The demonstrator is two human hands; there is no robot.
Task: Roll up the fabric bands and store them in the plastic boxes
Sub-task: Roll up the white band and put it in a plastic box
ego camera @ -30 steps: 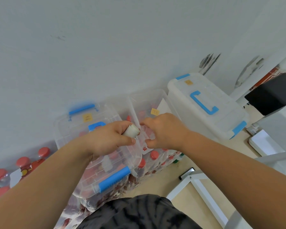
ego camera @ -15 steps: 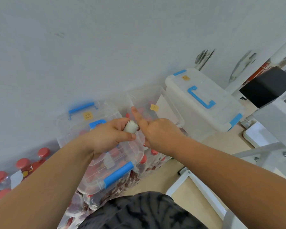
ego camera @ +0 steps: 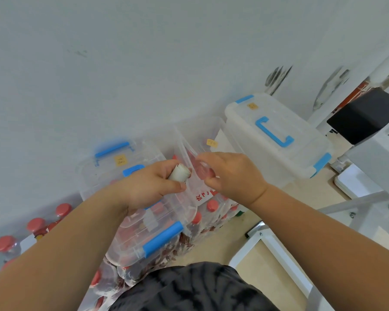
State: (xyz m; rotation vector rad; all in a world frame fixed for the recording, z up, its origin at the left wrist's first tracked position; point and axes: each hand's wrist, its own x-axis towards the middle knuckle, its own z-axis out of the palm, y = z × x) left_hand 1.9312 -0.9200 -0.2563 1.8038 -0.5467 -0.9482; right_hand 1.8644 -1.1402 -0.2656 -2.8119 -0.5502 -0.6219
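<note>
Big lidded box [ego camera: 276,140] far right: lid on, blue handle. Not the target, as far as I can judge.
Open clear box [ego camera: 200,131] in the middle against the wall: yellow tag, no lid. My guess for the drop.
Latched clear box [ego camera: 112,173] to its left, blue clips closed.
The boxes appear to sit on packs of red-capped bottles [ego camera: 3,243], so I'd expect the base to rock.

Step as I read it: the roll is done and needs stowing. To do it well:
- keep thumb pressure on the loose tail until the roll is down inside the open clear box
- seat it against a wall or against other contents so it can't unwind, then let go
- don't drop it from height, since a loose roll will likely spring open
- brace the box with the free hand, because that thin clear wall looks like it flexes

Pose: both forearms come in from the bottom corners and converge at the open clear box's left wall.
Left hand [ego camera: 148,185]: knuckles up, over the latched clear box's lid.
Right hand [ego camera: 234,176]: over the open box mouth, fingers curled in a C with the thumb underneath. Can't tell through the clear plastic whether it grips anything.

Rolled band [ego camera: 180,172]: small, pale, tight cylinder. It's pinched between the left thumb and curled fingers, with its end poking toward the right hand. It sits just beside the open clear box's left wall, not in the box yet.
</note>
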